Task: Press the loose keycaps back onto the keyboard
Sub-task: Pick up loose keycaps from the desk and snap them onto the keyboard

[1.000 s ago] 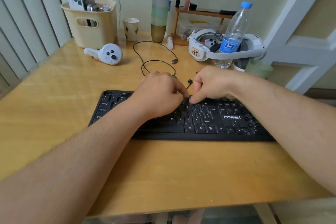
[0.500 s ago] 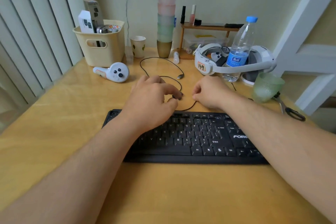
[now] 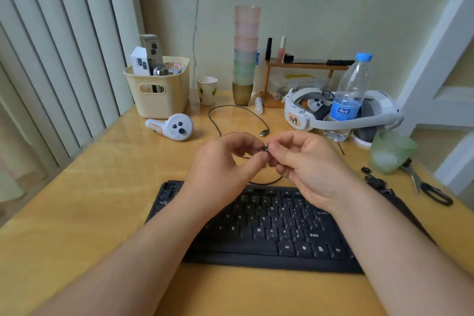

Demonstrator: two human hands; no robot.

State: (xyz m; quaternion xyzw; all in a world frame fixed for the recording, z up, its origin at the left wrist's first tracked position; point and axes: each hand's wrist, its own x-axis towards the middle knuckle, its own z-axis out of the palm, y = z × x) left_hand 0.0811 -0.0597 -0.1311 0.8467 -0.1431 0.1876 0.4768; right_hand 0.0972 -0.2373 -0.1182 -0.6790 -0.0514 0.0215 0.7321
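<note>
Left hand: your left hand (image 3: 220, 161) is raised above the far edge of the keyboard, fingers curled, fingertips meeting the keycap from the left.
Right hand: your right hand (image 3: 305, 161) is raised beside it, thumb and forefinger pinching the same keycap from the right.
Keycap: one small black keycap (image 3: 264, 149) sits between the fingertips of both hands — clear of the worktop, above the gap behind the keyboard. A white legend shows on it; it is too small to read.
Keyboard: the black keyboard (image 3: 269, 228) lies flat near the front edge of the worktop (image 3: 77, 213), under both forearms. An open slot shows in its top row, just below your hands.
Loose keycaps: a few more black keycaps (image 3: 369, 174) lie on the worktop by the right edge, beyond the keyboard's far right corner.
Cable: a thin black cable (image 3: 238, 110) loops across the middle of the worktop behind your hands.
Right edge: a green textured cup (image 3: 389, 151) stands near the loose keycaps, with scissors (image 3: 425, 185) just beside it.
Far edge: a cream basket (image 3: 159, 90), a white controller (image 3: 171, 127), a stack of tumblers (image 3: 246, 54), a white headset (image 3: 333, 115) and a water bottle (image 3: 348, 97) — all well apart from the keyboard.
</note>
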